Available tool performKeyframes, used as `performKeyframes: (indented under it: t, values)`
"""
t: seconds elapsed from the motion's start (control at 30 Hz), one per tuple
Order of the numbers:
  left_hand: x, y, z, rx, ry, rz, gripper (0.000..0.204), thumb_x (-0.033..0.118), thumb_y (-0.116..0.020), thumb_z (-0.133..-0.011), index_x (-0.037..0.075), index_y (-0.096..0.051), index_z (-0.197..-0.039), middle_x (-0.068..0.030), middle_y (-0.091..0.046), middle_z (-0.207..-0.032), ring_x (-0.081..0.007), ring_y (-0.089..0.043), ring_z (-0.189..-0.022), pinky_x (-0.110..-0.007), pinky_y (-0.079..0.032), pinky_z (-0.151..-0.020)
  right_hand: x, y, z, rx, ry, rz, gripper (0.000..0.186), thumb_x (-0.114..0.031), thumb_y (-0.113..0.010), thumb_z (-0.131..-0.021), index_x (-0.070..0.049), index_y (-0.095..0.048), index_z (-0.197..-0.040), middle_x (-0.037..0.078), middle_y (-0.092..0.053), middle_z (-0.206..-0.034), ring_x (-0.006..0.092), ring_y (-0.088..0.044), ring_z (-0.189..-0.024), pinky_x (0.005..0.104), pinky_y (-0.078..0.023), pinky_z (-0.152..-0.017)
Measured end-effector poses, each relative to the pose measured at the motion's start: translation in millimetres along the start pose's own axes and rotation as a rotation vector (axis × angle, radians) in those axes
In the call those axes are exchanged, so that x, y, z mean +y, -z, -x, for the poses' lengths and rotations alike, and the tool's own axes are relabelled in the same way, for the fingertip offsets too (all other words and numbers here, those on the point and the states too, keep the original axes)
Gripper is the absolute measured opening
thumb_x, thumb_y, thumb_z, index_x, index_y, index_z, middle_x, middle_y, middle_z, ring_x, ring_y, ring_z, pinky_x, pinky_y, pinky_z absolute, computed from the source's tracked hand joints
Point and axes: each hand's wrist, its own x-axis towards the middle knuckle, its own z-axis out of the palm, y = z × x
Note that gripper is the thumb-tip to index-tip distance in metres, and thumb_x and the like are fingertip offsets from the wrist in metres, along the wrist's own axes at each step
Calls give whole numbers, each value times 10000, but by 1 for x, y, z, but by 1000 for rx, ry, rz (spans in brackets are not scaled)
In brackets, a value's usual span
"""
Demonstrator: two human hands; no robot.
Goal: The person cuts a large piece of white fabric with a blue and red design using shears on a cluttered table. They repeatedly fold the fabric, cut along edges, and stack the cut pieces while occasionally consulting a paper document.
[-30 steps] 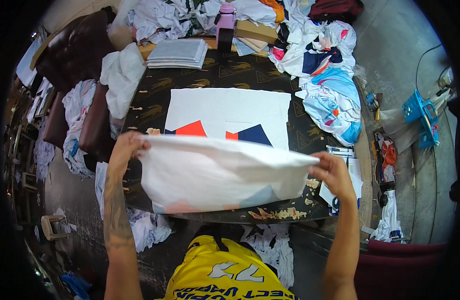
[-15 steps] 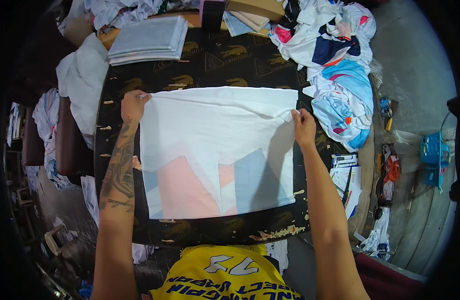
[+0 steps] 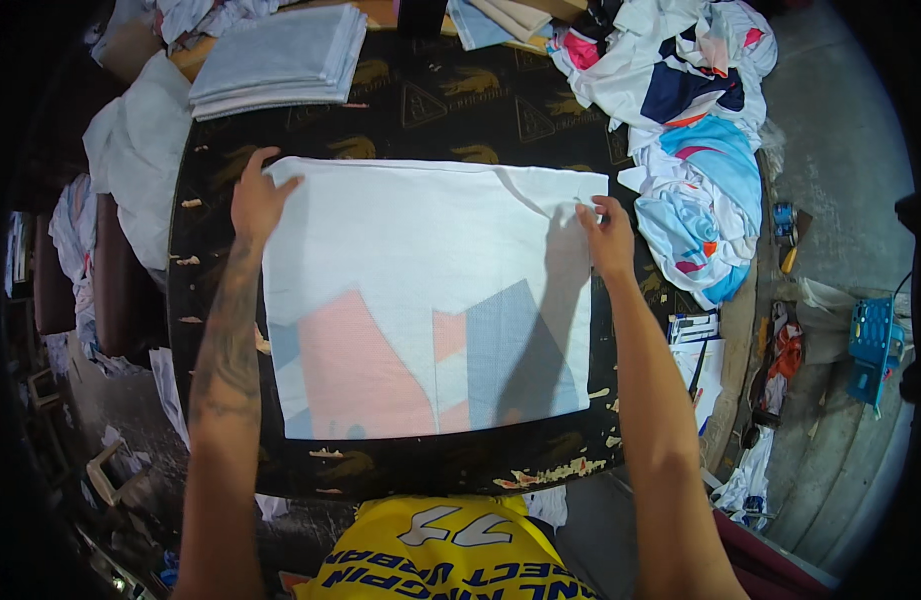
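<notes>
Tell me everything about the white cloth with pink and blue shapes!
The white cloth is roughly rectangular and looks thin. Pale pink and grey-blue angular shapes sit in its lower part, perhaps showing through from underneath. It lies nearly flat on the dark table, creased near the upper right corner and shaded across its right side. The left hand touches its upper left corner; the right hand is at the upper right.

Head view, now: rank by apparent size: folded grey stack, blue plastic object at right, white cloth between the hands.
Largest to smallest:
1. White cloth
2. Folded grey stack
3. Blue plastic object

Clear gaps between all three as they look here.
</notes>
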Motion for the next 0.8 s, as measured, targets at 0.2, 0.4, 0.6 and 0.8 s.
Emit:
performKeyframes:
  t: [0.2,0.4,0.6,0.8]
  values:
    - [-31,49,224,218,9,-64,425,100,-726,-989,-41,-601,-1370,-201,-638,-1241,-336,-630,-1164,-447,-505,-1009,21,82,172,-181,28,278,359,-181,-841,-904,-20,-738,-1208,174,-716,-1137,324,-699,-1072,400,-549,-927]
    - [-32,67,379,41,-107,-144,321,140,-747,-979,-13,-552,-1183,-230,-594,-1115,-448,-582,-1047,-481,-463,-965,49,85,296,-98,-293,227,298,-146,-843,-906,-18,-645,-1090,163,-682,-975,316,-672,-878,424,-534,-781]
    - [-26,88,410,-65,441,203,486,-28,-753,-911,8,-436,-1277,-225,-632,-942,-457,-667,-929,-483,-505,-841,75,115,309,-232,-445,16,373,-76,-836,-892,-29,-641,-1207,125,-719,-844,205,-682,-744,365,-533,-714]
    - [14,83,476,128,183,-9,467,44,-754,-826,21,-607,-1268,-203,-614,-1180,-409,-579,-1176,-521,-451,-1020,172,206,344,246,-238,173,475,-165,-738,-994,24,-593,-1405,251,-637,-1387,381,-596,-1322,460,-445,-1143]
